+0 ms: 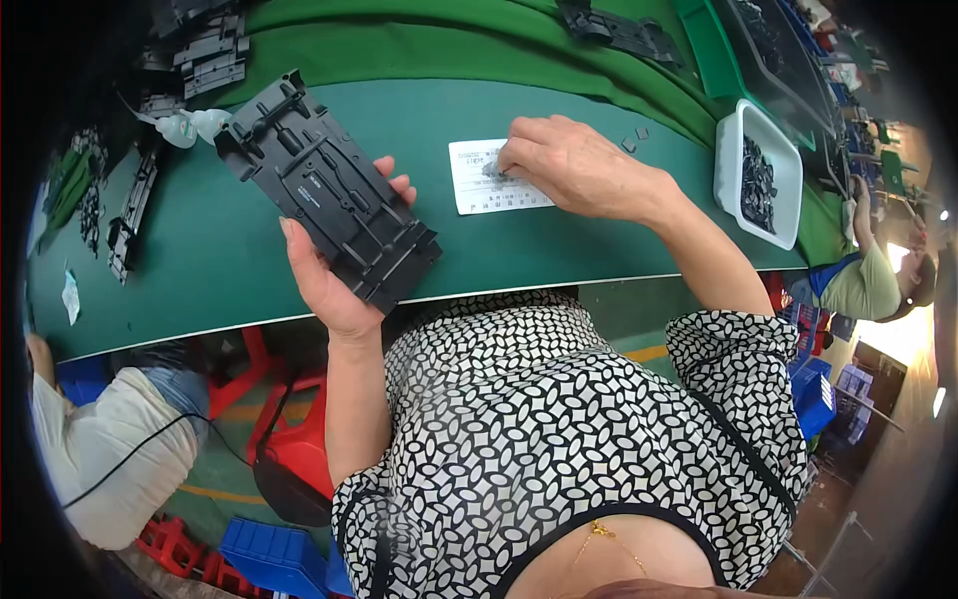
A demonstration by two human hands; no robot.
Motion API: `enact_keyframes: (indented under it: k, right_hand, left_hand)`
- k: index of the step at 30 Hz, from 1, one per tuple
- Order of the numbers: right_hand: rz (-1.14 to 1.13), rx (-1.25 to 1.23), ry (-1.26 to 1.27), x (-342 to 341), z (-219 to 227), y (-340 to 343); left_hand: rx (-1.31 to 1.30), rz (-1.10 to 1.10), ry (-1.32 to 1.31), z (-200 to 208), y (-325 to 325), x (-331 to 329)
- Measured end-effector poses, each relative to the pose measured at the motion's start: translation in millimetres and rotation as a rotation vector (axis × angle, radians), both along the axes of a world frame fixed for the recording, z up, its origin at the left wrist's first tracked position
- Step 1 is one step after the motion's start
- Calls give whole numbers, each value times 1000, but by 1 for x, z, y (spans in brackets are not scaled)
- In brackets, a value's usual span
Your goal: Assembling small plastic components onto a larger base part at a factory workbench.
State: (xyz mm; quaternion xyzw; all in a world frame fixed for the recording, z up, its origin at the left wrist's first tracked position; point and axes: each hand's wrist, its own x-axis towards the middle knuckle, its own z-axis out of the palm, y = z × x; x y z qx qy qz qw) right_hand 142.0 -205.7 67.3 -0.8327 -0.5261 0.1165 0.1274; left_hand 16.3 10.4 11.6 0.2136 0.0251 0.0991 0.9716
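Note:
My left hand (334, 298) is closed round a black moulded plastic tray-like part, apparently a toy car chassis (334, 190), held tilted above the green table. Its ribbed side faces up, with the thumb at the near left edge and fingertips showing past the right edge. Beside it, my right hand (589, 170) bends down over a white printed paper card (474, 202), fingers pinched together at a little heap of small greyish pieces (489, 172). Whatever sits between those fingertips is hidden. Two small dark square pieces (635, 140) lie beyond the right hand.
A white tub (788, 228) of small black parts stands at right, beside a green bin (711, 60). At left are white squeeze bottles (190, 128) and more black chassis parts (135, 215). Green cloth (449, 45) runs along the back. Other people sit at both sides.

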Motion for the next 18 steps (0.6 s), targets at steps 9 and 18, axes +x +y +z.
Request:
enact_keyframes:
  k: [9,18]
  right_hand:
    - [6,-38,12,-2,2,-4]
    - [-284,147,292,-4,9,-9]
  left_hand:
    - [0,-7,-16,-2,2,1]
    - [83,22,58,2,-1,1]
